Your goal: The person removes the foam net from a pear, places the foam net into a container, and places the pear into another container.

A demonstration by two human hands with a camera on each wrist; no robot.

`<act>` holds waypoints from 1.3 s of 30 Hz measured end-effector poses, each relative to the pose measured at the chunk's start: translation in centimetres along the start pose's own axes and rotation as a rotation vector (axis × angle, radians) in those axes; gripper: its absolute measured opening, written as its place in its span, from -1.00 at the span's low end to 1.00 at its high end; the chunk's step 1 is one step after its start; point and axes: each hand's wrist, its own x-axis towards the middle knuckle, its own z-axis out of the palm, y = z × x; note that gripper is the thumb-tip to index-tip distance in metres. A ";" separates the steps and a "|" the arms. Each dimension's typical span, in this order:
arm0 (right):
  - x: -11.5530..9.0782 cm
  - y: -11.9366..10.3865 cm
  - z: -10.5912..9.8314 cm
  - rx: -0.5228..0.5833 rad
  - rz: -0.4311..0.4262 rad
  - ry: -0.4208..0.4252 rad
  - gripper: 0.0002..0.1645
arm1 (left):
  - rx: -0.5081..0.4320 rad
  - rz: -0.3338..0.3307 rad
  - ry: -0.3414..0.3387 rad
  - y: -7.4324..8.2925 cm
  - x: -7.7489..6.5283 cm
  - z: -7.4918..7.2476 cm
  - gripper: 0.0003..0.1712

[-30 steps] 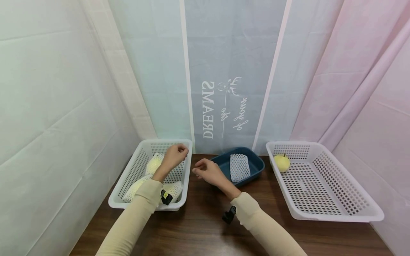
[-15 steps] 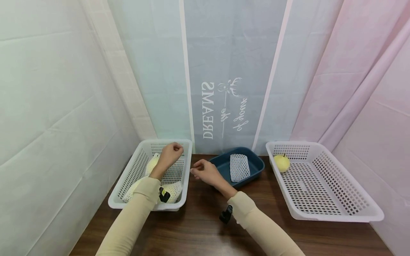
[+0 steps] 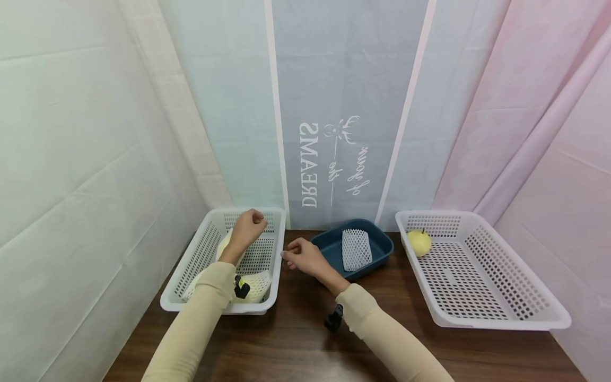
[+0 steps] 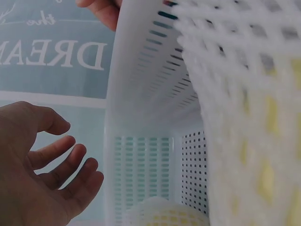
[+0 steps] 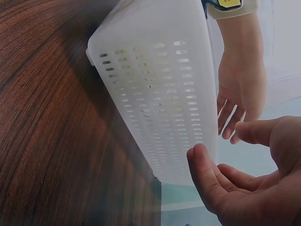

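Note:
My left hand hovers over the left white basket, fingers loosely curved with nothing between them. The left wrist view shows that hand with a gap between thumb and fingers. Just outside the basket's right side is my right hand, its loosely bent fingers near the rim; whether they touch it is unclear. It holds nothing in the right wrist view. Inside the basket lie several yellow fruits in white foam nets, among them a netted fruit at the front, partly hidden by my left arm.
A dark blue tray with a white foam net sleeve stands behind my right forearm. At right, a larger white basket holds a yellow pear in its back left corner. A printed curtain hangs behind the wooden table.
My left hand has drifted left and slightly back over the basket. My right hand has moved a little left, toward the basket's rim. The fruit, tray and baskets have stayed put.

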 end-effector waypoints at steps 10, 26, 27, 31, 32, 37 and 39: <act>0.3 0.1 0.2 0.040 0.010 -0.013 -0.39 | 0.040 -0.031 0.013 -1.6 0.4 -0.3 -0.53; 0.7 0.4 0.6 0.089 0.004 -0.024 -0.41 | 0.068 -0.143 0.012 -4.2 0.8 -1.2 -0.42; 0.7 0.4 0.6 0.094 0.004 -0.025 -0.42 | 0.077 -0.152 0.008 -4.3 0.8 -1.2 -0.40; 0.8 0.5 0.8 0.116 -0.001 -0.031 -0.44 | 0.106 -0.198 -0.019 -4.7 0.6 -1.4 -0.29; 0.8 0.5 0.8 0.123 0.001 -0.033 -0.45 | 0.112 -0.209 -0.027 -4.7 0.5 -1.4 -0.26; 0.9 0.7 1.2 0.150 0.021 -0.037 -0.48 | 0.126 -0.259 -0.066 -5.3 0.2 -1.4 -0.15; 0.9 0.8 1.3 0.156 0.026 -0.033 -0.49 | 0.122 -0.266 -0.073 -5.5 0.2 -1.4 -0.12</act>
